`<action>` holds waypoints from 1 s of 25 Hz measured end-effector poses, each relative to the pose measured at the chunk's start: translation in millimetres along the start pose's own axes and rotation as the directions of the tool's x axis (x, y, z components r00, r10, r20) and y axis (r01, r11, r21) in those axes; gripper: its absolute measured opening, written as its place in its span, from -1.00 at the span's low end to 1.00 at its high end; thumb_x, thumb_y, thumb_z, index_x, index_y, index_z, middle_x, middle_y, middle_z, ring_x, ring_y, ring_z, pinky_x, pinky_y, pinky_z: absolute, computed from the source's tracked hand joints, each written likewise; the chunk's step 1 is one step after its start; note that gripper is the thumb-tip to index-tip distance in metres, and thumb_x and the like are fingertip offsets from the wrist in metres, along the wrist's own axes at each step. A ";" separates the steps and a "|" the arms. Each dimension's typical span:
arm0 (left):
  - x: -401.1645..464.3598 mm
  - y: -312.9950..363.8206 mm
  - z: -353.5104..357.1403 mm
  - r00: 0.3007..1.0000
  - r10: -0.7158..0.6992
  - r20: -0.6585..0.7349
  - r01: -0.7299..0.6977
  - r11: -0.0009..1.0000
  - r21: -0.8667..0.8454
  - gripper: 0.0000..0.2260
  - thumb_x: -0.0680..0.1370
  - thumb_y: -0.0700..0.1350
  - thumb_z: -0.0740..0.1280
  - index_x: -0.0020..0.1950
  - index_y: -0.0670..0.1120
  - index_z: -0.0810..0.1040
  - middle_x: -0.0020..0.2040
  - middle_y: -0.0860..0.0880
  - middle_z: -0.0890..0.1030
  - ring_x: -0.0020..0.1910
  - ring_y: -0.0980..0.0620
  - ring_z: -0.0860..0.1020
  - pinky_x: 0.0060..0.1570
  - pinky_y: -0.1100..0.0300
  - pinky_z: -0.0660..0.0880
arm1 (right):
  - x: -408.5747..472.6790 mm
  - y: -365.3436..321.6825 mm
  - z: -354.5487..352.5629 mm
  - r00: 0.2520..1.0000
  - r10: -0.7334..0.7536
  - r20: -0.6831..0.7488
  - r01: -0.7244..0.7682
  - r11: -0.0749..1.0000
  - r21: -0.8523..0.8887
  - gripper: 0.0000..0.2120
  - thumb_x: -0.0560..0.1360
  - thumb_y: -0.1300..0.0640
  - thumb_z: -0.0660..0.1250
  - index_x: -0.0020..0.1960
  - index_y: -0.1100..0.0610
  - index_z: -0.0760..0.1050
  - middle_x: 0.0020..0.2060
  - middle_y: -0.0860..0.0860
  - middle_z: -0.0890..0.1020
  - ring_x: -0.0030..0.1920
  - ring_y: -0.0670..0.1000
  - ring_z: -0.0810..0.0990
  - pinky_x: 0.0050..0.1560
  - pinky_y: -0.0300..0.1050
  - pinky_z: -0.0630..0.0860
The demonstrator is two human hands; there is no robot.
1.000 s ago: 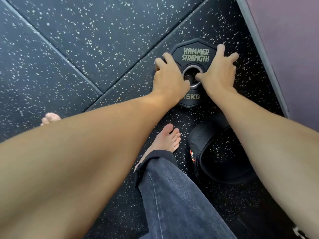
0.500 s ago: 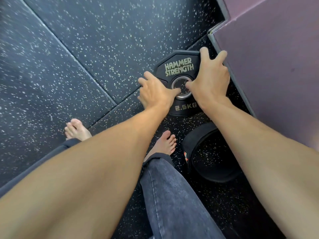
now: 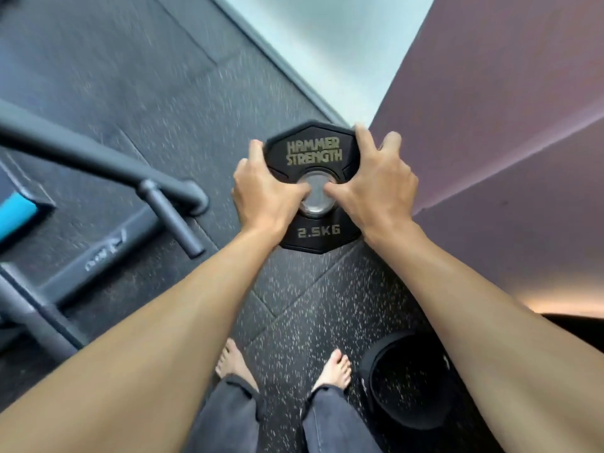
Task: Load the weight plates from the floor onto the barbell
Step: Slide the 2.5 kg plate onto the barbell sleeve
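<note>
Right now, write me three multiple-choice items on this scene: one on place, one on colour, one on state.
1. Where is the weight plate?
A. flat on the floor
B. held up between both hands
C. on a rack peg

2. What colour is the plate's lettering?
A. gold
B. red
C. blue

3. How is the plate gripped?
A. left hand only
B. right hand only
C. left hand and right hand on opposite edges, thumbs at the centre hole

Answers:
1 B, the plate sits in the hands, well above the feet and speckled floor.
2 A, HAMMER STRENGTH and 2.5KG read gold on black.
3 C, fingers wrap both sides.
</note>
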State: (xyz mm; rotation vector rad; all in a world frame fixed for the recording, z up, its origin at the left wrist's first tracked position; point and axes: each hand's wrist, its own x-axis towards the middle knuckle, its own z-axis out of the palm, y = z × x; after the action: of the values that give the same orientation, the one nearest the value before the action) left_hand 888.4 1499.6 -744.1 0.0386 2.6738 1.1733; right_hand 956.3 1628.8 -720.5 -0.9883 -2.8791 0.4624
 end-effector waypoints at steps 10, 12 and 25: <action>-1.4 302.7 -336.3 0.836 0.417 -0.356 -0.475 0.876 -0.090 -0.51 0.22 0.00 0.60 0.04 -0.04 0.48 -0.11 0.10 0.56 -0.13 0.03 0.48 -0.11 0.19 0.38 | 41.7 -189.0 -389.5 0.763 -0.296 -0.574 0.416 0.905 0.085 -0.21 0.24 -0.15 0.52 0.40 0.08 0.41 0.03 0.09 0.44 -0.31 0.08 0.50 -0.31 -0.14 0.46; -17.5 341.3 -394.4 0.783 0.474 -0.402 -0.542 0.837 -0.071 -0.51 0.22 -0.02 0.61 0.00 0.03 0.42 -0.11 0.13 0.54 -0.11 0.06 0.47 -0.08 0.16 0.38 | 30.6 -219.7 -446.3 0.694 -0.316 -0.647 0.500 0.858 0.117 -0.21 0.25 -0.10 0.54 0.41 0.09 0.41 0.03 0.09 0.50 -0.22 0.09 0.56 -0.23 -0.11 0.54; -161.7 385.2 -672.7 0.444 0.521 -0.729 -0.811 0.579 -0.080 -0.37 0.11 0.21 0.67 0.11 0.09 0.65 -0.03 0.18 0.72 -0.01 0.13 0.69 0.07 -0.01 0.62 | -119.0 -390.9 -636.2 0.381 -0.327 -0.865 0.869 0.447 0.213 -0.18 0.20 0.02 0.49 0.46 -0.10 0.42 -0.05 0.01 0.58 -0.14 -0.06 0.55 -0.09 -0.15 0.55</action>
State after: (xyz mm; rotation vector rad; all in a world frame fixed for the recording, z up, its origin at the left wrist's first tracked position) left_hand 878.9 1256.7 9.5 0.9333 2.9293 2.4177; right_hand 918.4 1429.2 7.8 0.1880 -1.8125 0.7051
